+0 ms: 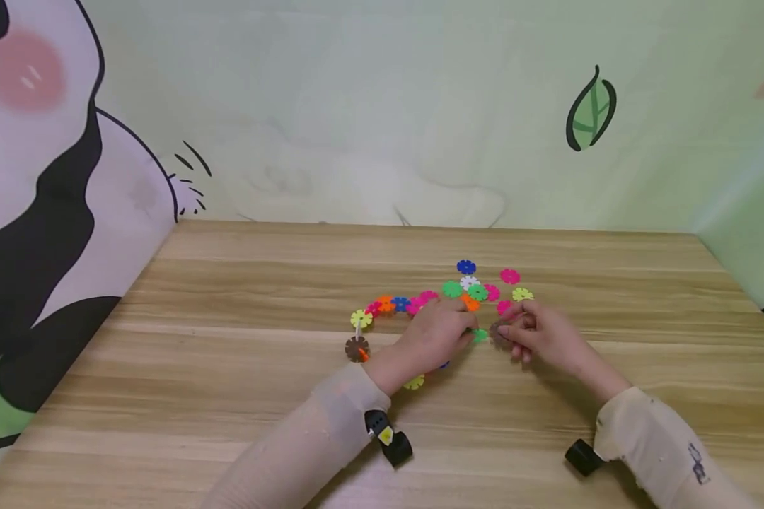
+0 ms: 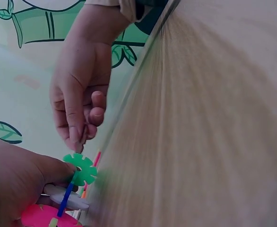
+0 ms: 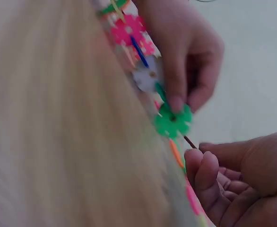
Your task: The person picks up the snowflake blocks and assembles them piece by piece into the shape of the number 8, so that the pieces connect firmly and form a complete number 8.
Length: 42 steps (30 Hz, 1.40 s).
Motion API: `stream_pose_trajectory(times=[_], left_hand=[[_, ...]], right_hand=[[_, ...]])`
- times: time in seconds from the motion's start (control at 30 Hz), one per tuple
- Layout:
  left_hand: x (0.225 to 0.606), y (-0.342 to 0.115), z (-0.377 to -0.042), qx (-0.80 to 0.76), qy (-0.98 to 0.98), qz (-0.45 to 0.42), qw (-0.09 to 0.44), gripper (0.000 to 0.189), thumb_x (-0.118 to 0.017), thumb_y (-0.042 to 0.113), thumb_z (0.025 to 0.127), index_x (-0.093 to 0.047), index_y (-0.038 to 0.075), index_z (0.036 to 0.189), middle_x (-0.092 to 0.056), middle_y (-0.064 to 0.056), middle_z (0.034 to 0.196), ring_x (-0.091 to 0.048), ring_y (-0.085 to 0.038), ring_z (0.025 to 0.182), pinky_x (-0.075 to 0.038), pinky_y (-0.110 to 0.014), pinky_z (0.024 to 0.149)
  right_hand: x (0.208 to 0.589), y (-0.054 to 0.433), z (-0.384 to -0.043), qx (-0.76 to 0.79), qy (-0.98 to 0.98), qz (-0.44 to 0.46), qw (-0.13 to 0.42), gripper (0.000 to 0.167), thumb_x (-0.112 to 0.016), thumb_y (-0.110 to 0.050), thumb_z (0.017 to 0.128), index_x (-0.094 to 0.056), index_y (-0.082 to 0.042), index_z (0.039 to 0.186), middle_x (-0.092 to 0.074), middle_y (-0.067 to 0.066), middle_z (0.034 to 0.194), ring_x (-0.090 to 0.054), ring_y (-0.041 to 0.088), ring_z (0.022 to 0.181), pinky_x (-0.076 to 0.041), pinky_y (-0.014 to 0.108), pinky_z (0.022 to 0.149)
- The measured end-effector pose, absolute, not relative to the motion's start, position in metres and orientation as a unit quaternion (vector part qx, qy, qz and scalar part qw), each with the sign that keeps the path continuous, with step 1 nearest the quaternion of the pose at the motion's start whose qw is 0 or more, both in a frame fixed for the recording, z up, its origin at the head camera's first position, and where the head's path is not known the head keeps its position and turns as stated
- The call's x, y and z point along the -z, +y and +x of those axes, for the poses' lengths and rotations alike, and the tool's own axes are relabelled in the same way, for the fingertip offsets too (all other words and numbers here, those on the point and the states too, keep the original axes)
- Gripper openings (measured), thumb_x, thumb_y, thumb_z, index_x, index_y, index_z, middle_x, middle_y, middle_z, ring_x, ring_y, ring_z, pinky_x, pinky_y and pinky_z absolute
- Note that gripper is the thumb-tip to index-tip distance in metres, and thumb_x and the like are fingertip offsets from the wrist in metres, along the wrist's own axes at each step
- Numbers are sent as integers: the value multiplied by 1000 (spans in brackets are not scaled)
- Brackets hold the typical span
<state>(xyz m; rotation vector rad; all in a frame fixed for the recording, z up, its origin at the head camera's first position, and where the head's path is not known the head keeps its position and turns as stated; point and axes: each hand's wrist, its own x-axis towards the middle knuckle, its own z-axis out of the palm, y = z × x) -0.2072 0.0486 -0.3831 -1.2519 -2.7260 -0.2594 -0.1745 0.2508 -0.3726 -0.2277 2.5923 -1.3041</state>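
A chain of interlocking plastic snowflake discs curves over the table, with a yellow disc (image 1: 361, 318) and a brown disc (image 1: 357, 348) at its left side. My left hand (image 1: 431, 338) pinches the green disc (image 3: 173, 124) on the chain between thumb and finger. Facing it, my right hand (image 1: 547, 338) pinches another brown disc (image 1: 499, 334), seen nearly edge-on in the right wrist view close to the green one; whether the two touch I cannot tell. A blue disc (image 2: 65, 200) and a pink disc (image 2: 48, 216) follow along the chain. My left hand hides part of it.
Loose discs lie beyond my hands, among them a dark blue disc (image 1: 466, 267), a white disc (image 1: 469, 283), a pink disc (image 1: 510, 276) and a yellow-green disc (image 1: 523, 294). The wooden table (image 1: 261, 424) meets a painted wall (image 1: 356, 127) at the back.
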Motion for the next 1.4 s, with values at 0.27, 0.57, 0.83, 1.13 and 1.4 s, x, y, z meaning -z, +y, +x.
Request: stream_pose_trajectory(times=[0.27, 0.57, 0.83, 1.13, 1.4], left_hand=[[381, 50, -206, 81, -903, -417, 64, 15, -63, 26, 93, -75, 20, 99, -67, 5, 94, -60, -11, 90, -47, -23, 80], [384, 47, -207, 126, -897, -419, 66, 14, -64, 22, 93, -76, 16, 97, -68, 3, 91, -61, -11, 86, -47, -19, 75], [386, 42, -209, 193, -888, -415, 52, 15, -64, 18, 93, -76, 10, 97, -70, 0, 93, -65, -12, 87, -51, -19, 78], [381, 43, -205, 214, -895, -389, 36, 17, -63, 20, 93, -75, 9, 99, -67, 0, 89, -61, -11, 82, -48, -15, 70], [378, 46, -206, 169, -917, -359, 27, 17, -64, 23, 92, -75, 12, 100, -71, 1, 98, -63, -14, 90, -50, -24, 81]], right_hand=[[385, 245, -169, 495, 859, -59, 114, 20, -53, -2, 96, -52, 14, 108, -61, 9, 70, -57, 7, 55, -53, 26, 51], [397, 235, -167, 574, 815, -36, 75, 20, -53, 1, 95, -50, 18, 106, -66, 9, 74, -60, 6, 57, -54, 24, 54], [403, 230, -166, 633, 770, -7, 73, 15, -51, 0, 96, -51, 12, 104, -66, -6, 75, -59, 3, 60, -52, 20, 56], [401, 228, -166, 642, 764, -6, 60, 13, -52, -5, 97, -53, 6, 103, -63, -7, 74, -59, 3, 61, -51, 19, 55], [389, 235, -172, 486, 873, -34, 37, 26, -55, -18, 98, -60, 2, 113, -64, 10, 88, -56, 10, 68, -46, 23, 53]])
